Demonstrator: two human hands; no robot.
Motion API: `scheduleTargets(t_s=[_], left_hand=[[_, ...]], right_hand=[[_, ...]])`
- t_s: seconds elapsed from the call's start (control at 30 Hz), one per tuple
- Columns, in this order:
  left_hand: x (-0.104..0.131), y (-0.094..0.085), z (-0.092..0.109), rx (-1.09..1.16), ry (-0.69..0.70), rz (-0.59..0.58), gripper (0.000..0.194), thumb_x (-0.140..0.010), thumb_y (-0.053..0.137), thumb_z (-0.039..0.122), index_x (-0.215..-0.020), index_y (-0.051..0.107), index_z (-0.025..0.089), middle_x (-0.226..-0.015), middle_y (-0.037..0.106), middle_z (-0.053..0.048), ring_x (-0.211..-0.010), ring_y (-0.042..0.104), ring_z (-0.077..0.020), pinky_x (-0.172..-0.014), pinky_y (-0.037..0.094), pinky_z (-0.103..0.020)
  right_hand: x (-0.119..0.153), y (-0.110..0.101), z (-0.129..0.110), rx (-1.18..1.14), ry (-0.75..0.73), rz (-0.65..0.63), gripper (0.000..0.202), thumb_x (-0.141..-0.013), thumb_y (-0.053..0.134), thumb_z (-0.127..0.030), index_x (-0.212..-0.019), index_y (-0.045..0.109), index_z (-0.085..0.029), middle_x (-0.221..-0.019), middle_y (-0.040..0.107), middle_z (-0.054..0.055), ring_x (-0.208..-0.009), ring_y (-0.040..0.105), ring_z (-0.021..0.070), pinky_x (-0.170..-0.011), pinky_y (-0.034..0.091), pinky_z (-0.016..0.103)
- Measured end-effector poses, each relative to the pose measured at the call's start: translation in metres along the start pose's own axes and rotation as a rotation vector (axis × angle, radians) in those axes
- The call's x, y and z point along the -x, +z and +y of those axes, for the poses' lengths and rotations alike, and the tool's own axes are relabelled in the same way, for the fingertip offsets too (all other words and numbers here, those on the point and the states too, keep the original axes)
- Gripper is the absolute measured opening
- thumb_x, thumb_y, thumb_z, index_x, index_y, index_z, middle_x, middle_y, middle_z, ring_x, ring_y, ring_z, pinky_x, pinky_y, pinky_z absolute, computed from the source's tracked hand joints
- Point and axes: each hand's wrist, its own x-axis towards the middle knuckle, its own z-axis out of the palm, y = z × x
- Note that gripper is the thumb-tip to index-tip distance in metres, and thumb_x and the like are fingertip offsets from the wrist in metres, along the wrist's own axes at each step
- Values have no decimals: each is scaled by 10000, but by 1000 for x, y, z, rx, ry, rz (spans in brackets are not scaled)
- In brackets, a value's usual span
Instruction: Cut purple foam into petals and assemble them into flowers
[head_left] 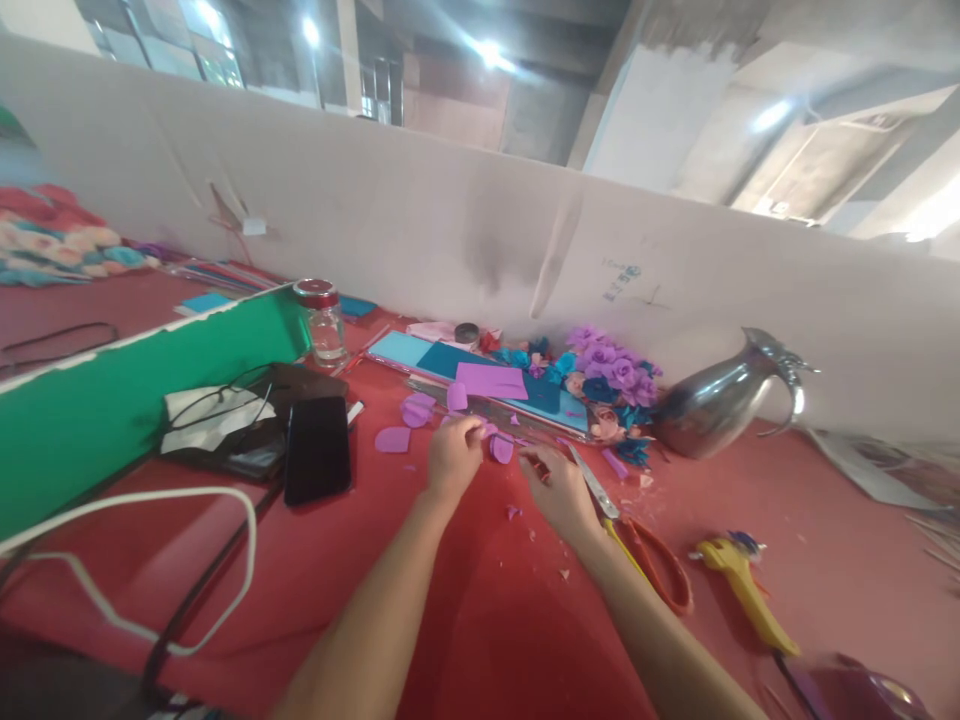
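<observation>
My left hand point(455, 462) is closed in a pinch on a small purple paper piece point(489, 430) at its fingertips. My right hand point(559, 490) is just to the right, fingers curled together; whatever they hold, if anything, is too small to make out. Between the hands, a rounded purple petal point(501, 449) shows. Left of my left hand lie more cut purple petals point(392, 440), and a purple paper sheet point(491, 381) rests behind on blue sheets point(551, 396). Scissors with orange and yellow handles point(656, 565) lie beside my right wrist.
Paper flowers point(619, 370) are heaped at the back near a metal pitcher point(720, 395). A yellow glue gun point(746, 590) lies at right. A black phone point(318, 450), a lidded glass jar point(324, 325), a white cable point(251, 560) and a green divider point(165, 400) occupy the left.
</observation>
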Motion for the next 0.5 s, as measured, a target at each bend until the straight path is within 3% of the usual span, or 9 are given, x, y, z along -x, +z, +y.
scheduleTargets(t_s=[0.07,0.13,0.2,0.27,0.4,0.5], left_hand=[[7,6,10,106,122,-59,185,-865,497,181,-859,681,200,-907,698,-52,-862,614,-166,-802,454,-278],[15,9,22,95,332,-158,231,-876,464,162,-870,690,206,-906,689,-57,-895,607,-169,-825,449,-286],[25,9,32,17,539,-270,265,-874,441,141,-872,698,206,-912,679,-67,-913,598,-181,-842,443,-306],[32,8,39,-54,650,-342,278,-863,437,125,-877,701,209,-938,675,-73,-921,593,-188,-855,441,-325],[36,5,43,-56,668,-369,290,-848,441,116,-889,709,221,-963,674,-71,-943,592,-184,-872,448,-327],[30,2,37,80,591,-285,304,-857,437,140,-976,702,232,-1027,676,-60,-984,596,-169,-898,452,-306]], right_hand=[[11,1,6,-325,161,3,311,-842,497,-452,-883,648,-183,-793,694,52,-683,629,177,-649,488,287],[18,2,10,-667,328,-22,418,-800,522,-569,-860,636,-171,-735,683,56,-636,631,175,-606,490,289],[24,3,11,-928,421,-24,443,-743,584,-601,-835,628,-170,-712,674,50,-632,633,170,-586,491,280],[27,5,12,-1054,430,24,413,-667,676,-566,-792,626,-175,-701,663,33,-647,624,164,-573,487,267],[32,8,13,-1125,380,94,388,-612,738,-517,-754,629,-172,-688,639,10,-638,581,144,-559,466,248],[32,9,16,-1089,324,133,383,-659,697,-534,-699,609,-164,-619,584,-16,-574,521,109,-547,431,230]])
